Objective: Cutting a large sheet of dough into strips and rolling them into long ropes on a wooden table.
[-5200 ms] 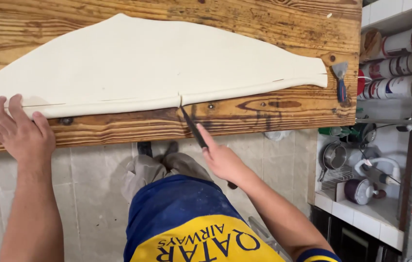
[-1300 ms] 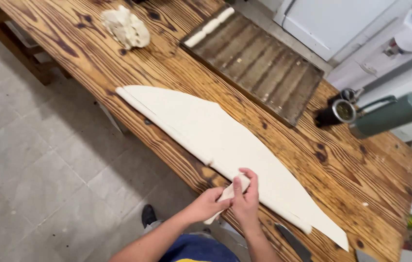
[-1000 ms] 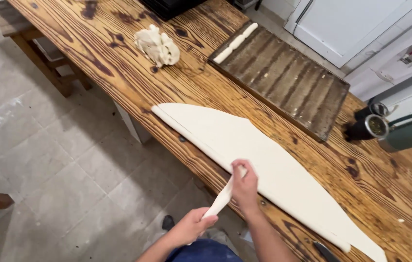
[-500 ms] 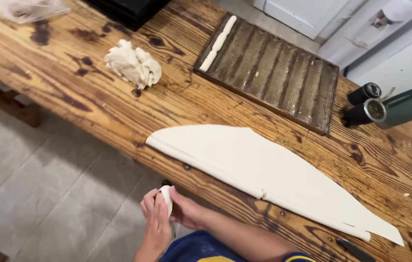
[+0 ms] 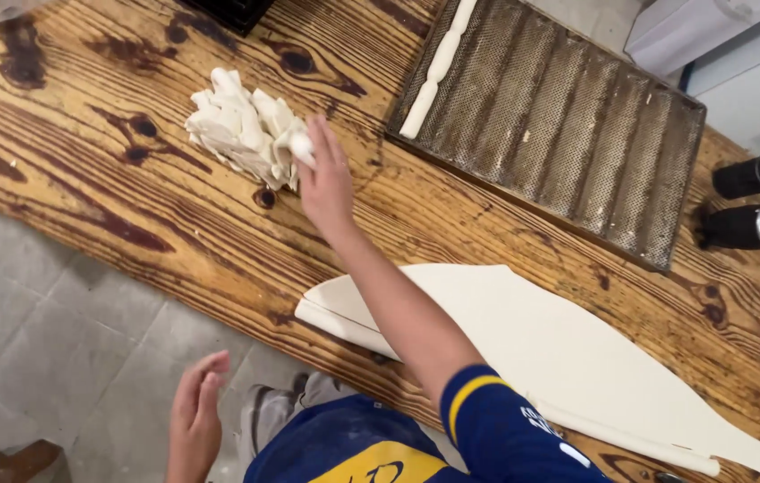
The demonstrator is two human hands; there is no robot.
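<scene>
- Right hand (image 5: 326,183) is stretched out across the wooden desk (image 5: 129,224), fingers pinched onto a small bit of dough scrap (image 5: 301,148), so the grip is grasping that piece.
- That scrap is right up against the pile of dough trimmings (image 5: 241,125), on the pile's right edge. Can't tell if it's touching down on the pile yet or just above it.
- Left hand (image 5: 196,420) hangs low off the near edge of the desk, above the grey tiled floor (image 5: 49,358). Fingers are loosely out and nothing's in it, so that grip is released.
- The big rolled-out dough sheet (image 5: 559,349) lies flat near the front edge of the desk, pointed at both ends, and the right forearm crosses over its left tip. There's a thin cut line running along its near edge.
- Further back on the desk sits a perforated metal baguette tray (image 5: 577,134) with long channels; one thin dough stick (image 5: 438,67) lies in the leftmost channel.
- Off to the right of the tray are two dark cylinder-shaped containers (image 5: 751,201) lying on the desk.
- The person is wearing a blue shirt with yellow trim (image 5: 478,429), seen from above at the bottom of the view.
</scene>
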